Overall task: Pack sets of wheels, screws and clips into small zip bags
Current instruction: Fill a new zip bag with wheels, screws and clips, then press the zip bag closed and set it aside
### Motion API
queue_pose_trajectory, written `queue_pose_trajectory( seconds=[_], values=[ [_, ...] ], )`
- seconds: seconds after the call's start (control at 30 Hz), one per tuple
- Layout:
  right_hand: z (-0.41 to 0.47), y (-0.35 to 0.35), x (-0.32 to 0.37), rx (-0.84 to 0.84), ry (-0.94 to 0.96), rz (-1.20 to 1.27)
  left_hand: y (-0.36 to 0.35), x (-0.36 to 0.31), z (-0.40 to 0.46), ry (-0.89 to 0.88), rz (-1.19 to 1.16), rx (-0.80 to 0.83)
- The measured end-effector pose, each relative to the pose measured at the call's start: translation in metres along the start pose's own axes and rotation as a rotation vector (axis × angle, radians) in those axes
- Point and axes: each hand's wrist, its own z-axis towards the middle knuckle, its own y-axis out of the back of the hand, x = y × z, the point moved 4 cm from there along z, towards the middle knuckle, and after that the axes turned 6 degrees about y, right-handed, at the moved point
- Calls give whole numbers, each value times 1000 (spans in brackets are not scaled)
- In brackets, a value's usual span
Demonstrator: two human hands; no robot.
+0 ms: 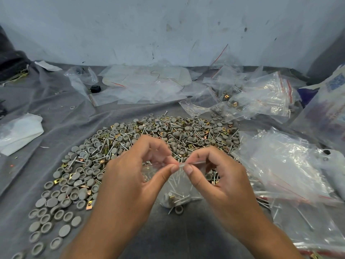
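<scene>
One small zip bag [176, 191] hangs between the two hands at near centre, over the grey cloth [61, 116]. Inside it: grey wheels, a brass-coloured clip and several screws, all settled at the bottom. The left hand [134, 176] pinches the bag's top edge between thumb and forefinger, remaining fingers curled. The right hand [214, 174] pinches the same edge just beside it, thumb tip nearly touching the left thumb tip; both grips are clamped on the bag's mouth. Whether the zip is sealed cannot be told.

Behind and to the left of the hands lies a wide loose heap of parts [149, 139] on the cloth: grey wheels, brass clips and screws mixed together. One loose wheel [178, 209] sits just below the held bag. At right, a stack of empty zip bags [280, 165] lies near the heap. At far right, filled bags [248, 98] hold similar parts. More clear plastic sheets [145, 85] lie at far centre against the wall [168, 25].
</scene>
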Motion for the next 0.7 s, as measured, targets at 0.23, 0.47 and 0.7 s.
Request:
queue_pose_trajectory(
  seconds=[0.23,0.47,0.7],
  values=[
    [0,1,-1,29,-17,-18,0,3,0,26,-39,-28],
    [0,10,-15,-6,-129,52,3,14,1,82,-27,-41],
    [1,12,-12,-28,-110,86,3,11,1,72,-2,-48]
  ],
)
